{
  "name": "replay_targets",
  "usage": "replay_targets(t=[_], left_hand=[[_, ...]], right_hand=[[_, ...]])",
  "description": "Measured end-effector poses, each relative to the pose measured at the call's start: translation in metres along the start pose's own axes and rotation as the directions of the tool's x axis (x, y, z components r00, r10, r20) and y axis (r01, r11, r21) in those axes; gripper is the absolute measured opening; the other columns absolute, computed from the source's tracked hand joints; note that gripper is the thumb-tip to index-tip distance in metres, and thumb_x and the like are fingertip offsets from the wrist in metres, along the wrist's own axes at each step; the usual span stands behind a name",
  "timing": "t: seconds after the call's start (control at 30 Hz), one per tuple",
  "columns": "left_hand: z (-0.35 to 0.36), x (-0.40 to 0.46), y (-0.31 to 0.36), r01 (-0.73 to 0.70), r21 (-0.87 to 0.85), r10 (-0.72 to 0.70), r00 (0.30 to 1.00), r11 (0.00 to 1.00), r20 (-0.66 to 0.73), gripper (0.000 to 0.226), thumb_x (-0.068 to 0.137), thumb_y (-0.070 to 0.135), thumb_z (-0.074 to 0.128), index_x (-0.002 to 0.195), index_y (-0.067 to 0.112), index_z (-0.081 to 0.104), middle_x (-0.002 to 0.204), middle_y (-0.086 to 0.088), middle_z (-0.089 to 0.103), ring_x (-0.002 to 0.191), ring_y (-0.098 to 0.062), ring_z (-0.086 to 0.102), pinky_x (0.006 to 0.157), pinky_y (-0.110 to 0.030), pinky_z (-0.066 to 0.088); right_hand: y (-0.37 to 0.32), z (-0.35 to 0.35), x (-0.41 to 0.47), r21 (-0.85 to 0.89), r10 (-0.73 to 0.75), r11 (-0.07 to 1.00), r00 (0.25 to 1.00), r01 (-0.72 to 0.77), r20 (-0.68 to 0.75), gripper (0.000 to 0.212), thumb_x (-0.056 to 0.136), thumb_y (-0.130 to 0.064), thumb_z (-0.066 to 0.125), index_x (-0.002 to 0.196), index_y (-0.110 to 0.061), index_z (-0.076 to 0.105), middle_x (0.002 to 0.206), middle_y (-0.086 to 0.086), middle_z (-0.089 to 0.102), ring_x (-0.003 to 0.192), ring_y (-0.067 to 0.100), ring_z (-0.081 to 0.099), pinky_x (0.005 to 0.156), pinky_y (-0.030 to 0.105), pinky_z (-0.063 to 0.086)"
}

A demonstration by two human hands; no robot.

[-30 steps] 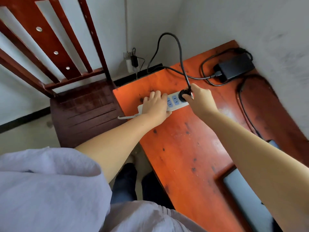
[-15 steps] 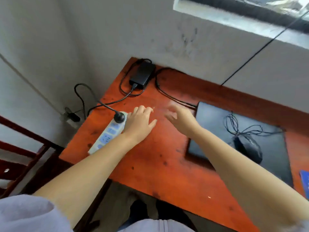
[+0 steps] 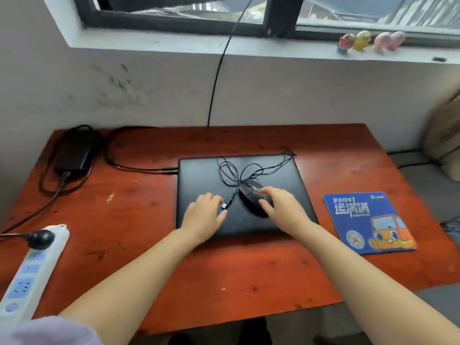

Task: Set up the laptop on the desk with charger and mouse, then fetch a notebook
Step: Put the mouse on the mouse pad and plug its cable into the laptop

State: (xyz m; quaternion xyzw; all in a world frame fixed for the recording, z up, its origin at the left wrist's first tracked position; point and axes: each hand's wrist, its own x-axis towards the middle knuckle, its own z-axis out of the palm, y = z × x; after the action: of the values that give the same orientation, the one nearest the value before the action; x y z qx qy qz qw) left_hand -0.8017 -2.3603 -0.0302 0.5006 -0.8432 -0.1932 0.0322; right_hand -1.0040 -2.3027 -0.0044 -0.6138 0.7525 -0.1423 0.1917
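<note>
A closed black laptop (image 3: 199,175) lies in the middle of the red-brown desk (image 3: 129,220). On its lid sits a black wired mouse (image 3: 250,192) with its thin cable looped behind it. The cable's USB plug (image 3: 225,205) lies loose on the lid. My right hand (image 3: 283,210) is closed over the right side of the mouse, thumb on its near flank. Flat on the lid just left of the USB plug rests my left hand (image 3: 204,217), fingers spread, holding nothing. The black charger brick (image 3: 74,153) lies at the far left, its cord reaching the laptop's left edge.
A white power strip (image 3: 29,275) lies at the desk's left front with a black plug (image 3: 41,239) in it. A blue mouse pad (image 3: 366,220) lies right of the laptop. Small toy figures (image 3: 361,42) stand on the window sill. A black cable (image 3: 216,78) runs down the wall.
My view has swung right from the power strip to the laptop. Both hands left the strip and plug and moved onto the laptop lid, the right one onto the mouse.
</note>
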Motion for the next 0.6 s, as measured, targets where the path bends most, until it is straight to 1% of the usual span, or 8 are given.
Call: replay_targets(t=[0.1,0.2,0.3,0.37,0.43,0.5,0.57,0.6], left_hand=[[0.024,0.017,0.023,0.097,-0.042,-0.096,0.995,0.994,0.027,0.038,0.092,0.035,0.047,0.124,0.014,0.048,0.12,-0.009,0.051,0.116,-0.027,0.046,0.091,-0.04,0.043],[0.04,0.03,0.035,0.224,-0.07,-0.223,0.974,0.972,0.023,0.041,0.092,0.034,0.047,0.127,0.011,0.045,0.123,-0.012,0.047,0.118,-0.03,0.042,0.091,-0.044,0.044],[0.049,0.039,0.038,0.303,-0.026,-0.304,0.953,0.953,-0.018,0.04,0.092,0.034,0.048,0.125,0.01,0.046,0.122,-0.012,0.046,0.117,-0.03,0.042,0.088,-0.044,0.044],[0.052,0.043,0.037,0.317,0.027,-0.315,0.947,0.948,-0.055,0.038,0.092,0.034,0.049,0.122,0.01,0.048,0.12,-0.012,0.048,0.115,-0.029,0.043,0.085,-0.041,0.045],[0.054,0.048,0.037,0.305,0.079,-0.298,0.951,0.949,-0.086,0.035,0.092,0.033,0.049,0.119,0.01,0.049,0.118,-0.011,0.049,0.113,-0.028,0.045,0.083,-0.039,0.046],[0.055,0.054,0.039,0.283,0.11,-0.273,0.957,0.953,-0.099,0.032,0.092,0.029,0.049,0.116,0.009,0.049,0.117,-0.011,0.051,0.11,-0.027,0.046,0.082,-0.038,0.045],[0.053,0.061,0.043,0.277,0.093,-0.271,0.96,0.956,-0.078,0.028,0.092,0.025,0.048,0.114,0.007,0.049,0.117,-0.012,0.052,0.11,-0.028,0.047,0.083,-0.038,0.044],[0.05,0.064,0.045,0.285,0.046,-0.282,0.958,0.957,-0.056,0.027,0.092,0.023,0.048,0.113,0.006,0.049,0.117,-0.013,0.053,0.11,-0.03,0.048,0.083,-0.04,0.044]], right_hand=[[0.025,0.002,0.005,-0.002,-0.002,1.0,0.999,0.002,0.053,0.04,0.091,-0.031,0.052,0.129,-0.018,0.048,0.127,0.004,0.058,0.12,0.023,0.046,0.094,0.037,0.043],[0.029,0.013,0.016,0.011,-0.048,0.999,0.993,0.047,0.103,0.052,0.09,-0.037,0.054,0.136,-0.018,0.038,0.14,0.004,0.045,0.127,0.024,0.039,0.097,0.04,0.043],[0.024,0.025,0.03,-0.033,-0.072,0.997,0.991,0.076,0.111,0.061,0.089,-0.041,0.053,0.14,-0.017,0.03,0.145,0.003,0.036,0.131,0.025,0.032,0.095,0.042,0.043],[0.021,0.033,0.038,-0.096,-0.069,0.992,0.991,0.08,0.116,0.063,0.089,-0.043,0.053,0.14,-0.016,0.028,0.148,0.005,0.031,0.133,0.027,0.029,0.095,0.043,0.044],[0.021,0.04,0.043,-0.134,-0.047,0.989,0.99,0.065,0.133,0.064,0.089,-0.041,0.054,0.141,-0.016,0.026,0.15,0.007,0.026,0.132,0.03,0.03,0.095,0.045,0.043],[0.023,0.045,0.047,-0.146,-0.049,0.987,0.992,0.065,0.114,0.061,0.088,-0.037,0.056,0.139,-0.017,0.028,0.148,0.009,0.028,0.128,0.031,0.035,0.093,0.044,0.042],[0.026,0.045,0.049,-0.123,-0.056,0.99,0.995,0.067,0.088,0.057,0.088,-0.031,0.057,0.137,-0.016,0.031,0.144,0.01,0.033,0.124,0.032,0.038,0.092,0.044,0.041],[0.027,0.044,0.048,-0.1,-0.046,0.994,0.996,0.053,0.076,0.056,0.087,-0.029,0.057,0.136,-0.016,0.032,0.142,0.01,0.034,0.122,0.033,0.038,0.092,0.044,0.04]])
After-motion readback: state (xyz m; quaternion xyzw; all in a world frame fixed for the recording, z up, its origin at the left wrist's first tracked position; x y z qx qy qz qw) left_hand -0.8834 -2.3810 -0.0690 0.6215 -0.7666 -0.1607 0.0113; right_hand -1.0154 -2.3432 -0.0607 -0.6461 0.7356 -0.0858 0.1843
